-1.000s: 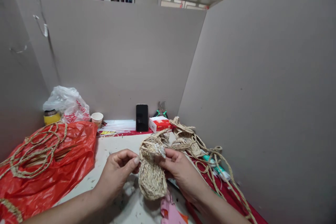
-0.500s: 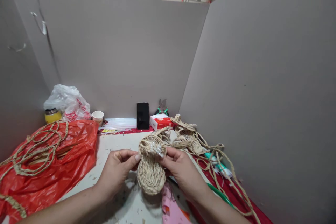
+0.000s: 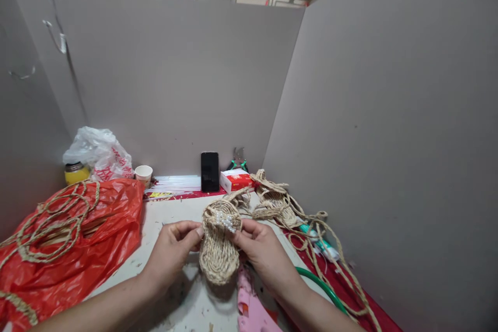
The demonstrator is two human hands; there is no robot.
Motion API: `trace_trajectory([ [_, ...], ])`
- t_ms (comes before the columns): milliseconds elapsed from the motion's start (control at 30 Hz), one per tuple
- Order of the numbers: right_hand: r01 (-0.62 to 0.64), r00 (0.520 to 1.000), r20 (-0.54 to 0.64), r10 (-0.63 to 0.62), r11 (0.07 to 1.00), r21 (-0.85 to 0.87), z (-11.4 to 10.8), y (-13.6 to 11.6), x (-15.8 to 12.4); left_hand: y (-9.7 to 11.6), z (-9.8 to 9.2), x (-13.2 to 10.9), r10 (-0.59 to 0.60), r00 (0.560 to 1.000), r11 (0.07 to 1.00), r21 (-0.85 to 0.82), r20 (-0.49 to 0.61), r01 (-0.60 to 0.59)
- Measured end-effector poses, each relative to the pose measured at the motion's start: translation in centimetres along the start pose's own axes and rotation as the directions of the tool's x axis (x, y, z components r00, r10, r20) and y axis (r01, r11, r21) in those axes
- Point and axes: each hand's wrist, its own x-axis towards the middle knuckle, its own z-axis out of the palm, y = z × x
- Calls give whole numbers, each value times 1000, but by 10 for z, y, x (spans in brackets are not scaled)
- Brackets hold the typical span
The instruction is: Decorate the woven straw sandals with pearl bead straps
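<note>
Between my hands, above the white tabletop, is a small woven straw slipper (image 3: 220, 257), its sole facing me and tilted. White pearl-like beads (image 3: 225, 220) sit on its strap near the top. My left hand (image 3: 177, 241) pinches the slipper's left edge between thumb and fingers. On the opposite edge, beside the beads, my right hand (image 3: 257, 244) grips it the same way. A pink glue gun-like tool (image 3: 252, 306) lies below my right hand, partly hidden by it.
Coiled straw rope (image 3: 58, 218) lies on a red plastic bag (image 3: 116, 218) at left. More woven straw (image 3: 276, 199) and loose strands are at right. A phone (image 3: 210, 172), paper cup (image 3: 143, 175), red-and-white box (image 3: 236, 180) and pliers (image 3: 238, 158) line the back, before grey partitions (image 3: 179, 72).
The slipper has turned slightly in my hands, its top tipping left. My view has shifted a little to the right. Both hands keep their grip.
</note>
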Motion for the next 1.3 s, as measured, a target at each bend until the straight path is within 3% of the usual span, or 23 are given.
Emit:
trace_trajectory([
  [167, 9, 999, 34, -9, 1000, 3, 1, 1, 0, 2, 0, -1, -39, 985, 999, 2, 166, 39],
  [267, -18, 995, 95, 17, 1000, 5, 3, 3, -3, -1, 3, -2, -51, 948, 992, -91, 313, 83],
  [333, -38, 991, 128, 38, 999, -7, 4, 4, -4, -3, 5, -3, -93, 934, 978, -144, 345, 151],
  [433, -45, 992, 118, 51, 997, -58, 1, 1, -2, -4, 3, -2, -144, 937, 949, -224, 318, 222],
  [600, -3, 999, -51, -6, 985, -173, -12, -8, 6, -6, -9, 11, -153, 952, 915, -325, 267, 238],
  [700, 41, 994, -92, -63, 974, -223, -17, -10, 10, -8, -16, 20, -151, 960, 907, -353, 238, 230],
  [867, 66, 994, -61, -90, 945, -320, -16, -8, 8, -10, -20, 24, -143, 960, 911, -346, 241, 223],
  [1133, 27, 997, 74, 3, 912, -408, -4, -3, -1, -13, -19, 26, -130, 967, 901, -380, 220, 207],
  [1300, 58, 998, 23, -53, 896, -440, -1, -3, -3, -14, -21, 27, -152, 970, 882, -416, 191, 220],
])
